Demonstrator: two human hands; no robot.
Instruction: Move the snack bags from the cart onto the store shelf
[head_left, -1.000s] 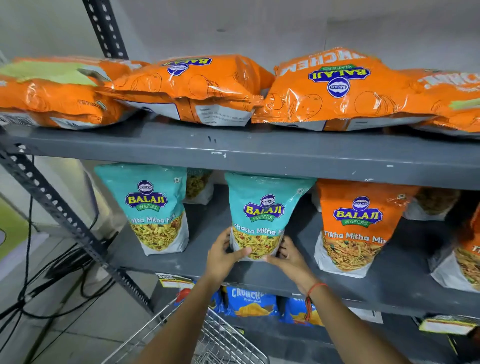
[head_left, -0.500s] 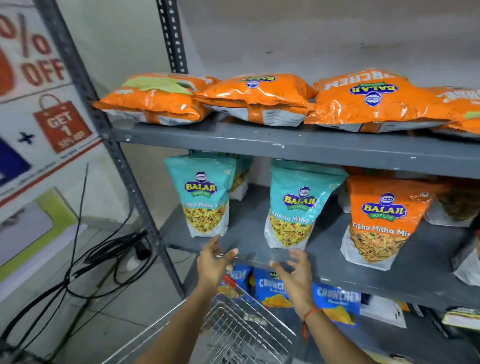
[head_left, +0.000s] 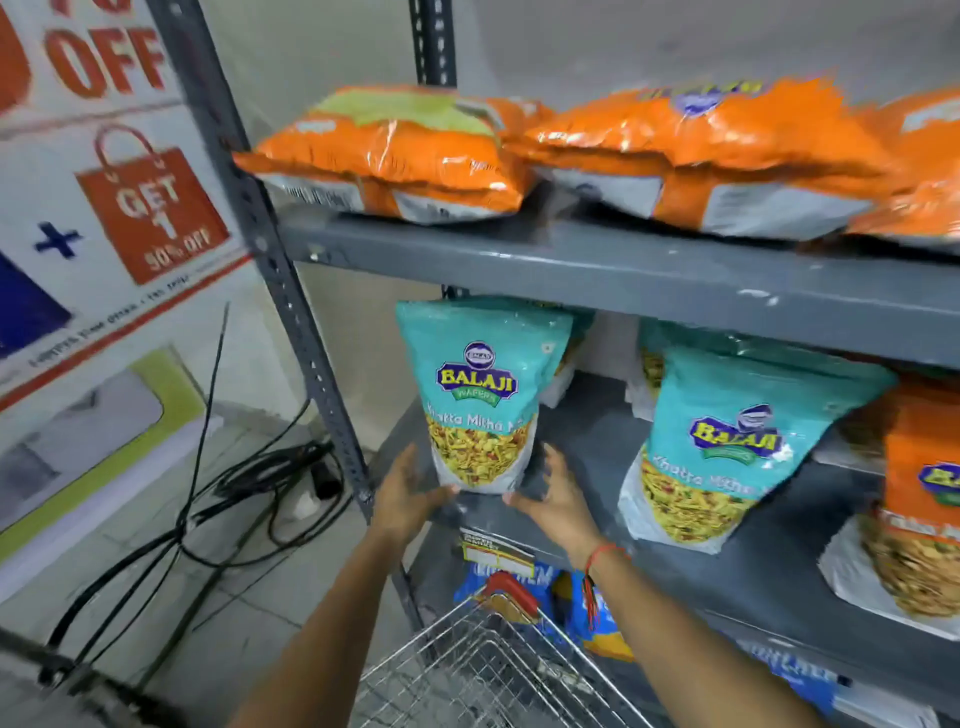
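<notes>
A teal Balaji snack bag (head_left: 478, 384) stands upright at the left end of the grey middle shelf (head_left: 587, 431). My left hand (head_left: 410, 488) presses on its lower left corner and my right hand (head_left: 556, 493) on its lower right corner, so the bag's base sits between them. A second teal bag (head_left: 727, 452) leans to its right, with an orange bag (head_left: 924, 493) beyond that. The wire cart (head_left: 483, 670) is below my forearms; what it holds is not visible.
Large orange bags (head_left: 395, 150) lie flat on the top shelf (head_left: 571, 270). Blue bags (head_left: 597, 618) sit on the shelf below. The perforated upright (head_left: 291, 291) stands just left of my hands. Black cables (head_left: 249, 483) trail on the floor by a sale poster (head_left: 104, 208).
My hands let go of the second teal bag, pulled back open, then moved left and closed in on the leftmost teal bag. The view swung left.
</notes>
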